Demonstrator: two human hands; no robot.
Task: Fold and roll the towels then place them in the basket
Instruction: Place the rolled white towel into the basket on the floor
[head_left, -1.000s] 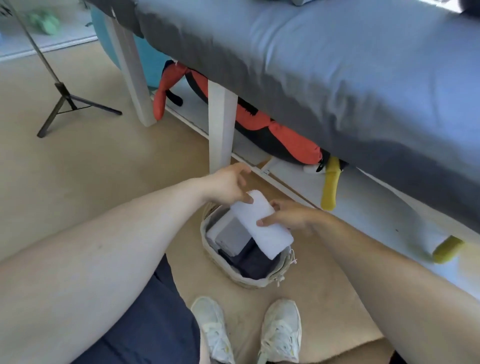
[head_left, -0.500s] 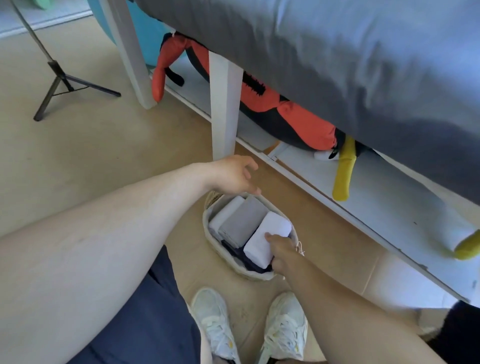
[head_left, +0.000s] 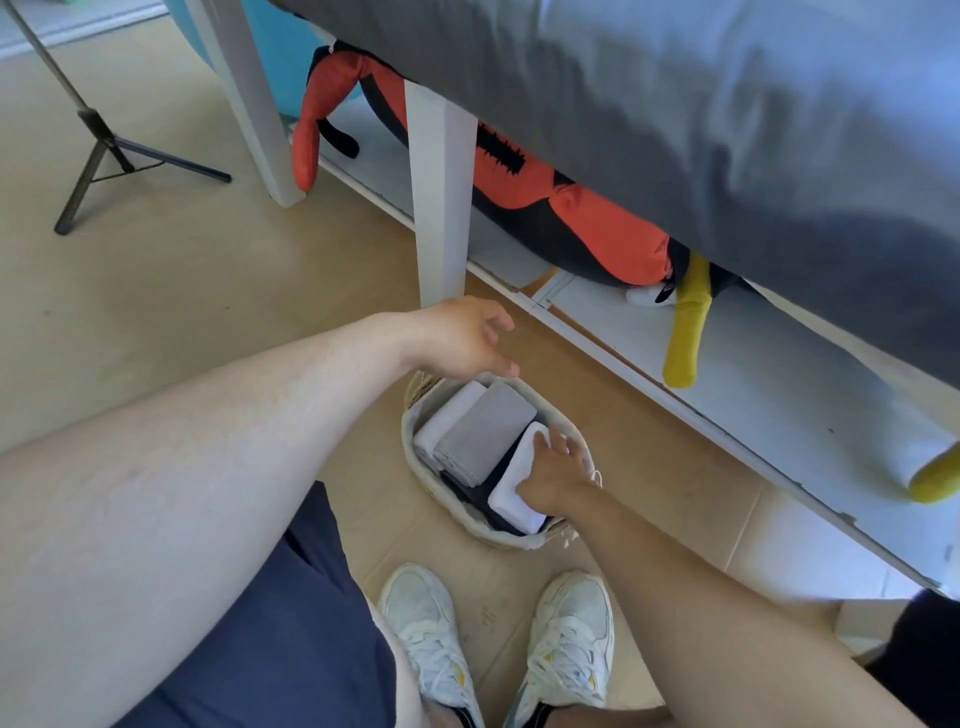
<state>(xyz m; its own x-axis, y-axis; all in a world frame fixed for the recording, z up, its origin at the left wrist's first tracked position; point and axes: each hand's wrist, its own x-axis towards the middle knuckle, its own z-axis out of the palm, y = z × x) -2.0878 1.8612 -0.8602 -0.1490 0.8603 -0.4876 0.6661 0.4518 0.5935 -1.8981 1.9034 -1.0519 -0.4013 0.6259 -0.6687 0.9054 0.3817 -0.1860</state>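
A grey sheet (head_left: 701, 130) covers the surface along the top of the view, carried on white legs (head_left: 441, 208). Under it lies a red and black stuffed toy (head_left: 597, 223) with yellow limbs, resting on a white lower shelf (head_left: 753, 384). The tan floor (head_left: 182, 291) fills the left side, where a black tripod (head_left: 98, 156) stands well apart from everything else.

Nearer the person, a pale woven basket (head_left: 415, 462) sits on the floor just ahead of two white sneakers (head_left: 498, 639). Inside the basket lie three rolled towels side by side: a white one (head_left: 447, 421) at the far left, a grey towel (head_left: 485, 431) touching it in the middle, and a white rolled towel (head_left: 511, 491) at the right, lying over dark cloth (head_left: 493, 480) at the basket's bottom.

The right hand (head_left: 550, 478) reaches down into the basket and rests on the white rolled towel, fingers spread over its top and side; its grip is loose, pressing rather than clenched. The left hand (head_left: 462, 338) hovers above the basket's far rim, grip released, fingers slack and grasping nothing. Dark blue shorts (head_left: 270, 623) show at the lower left.
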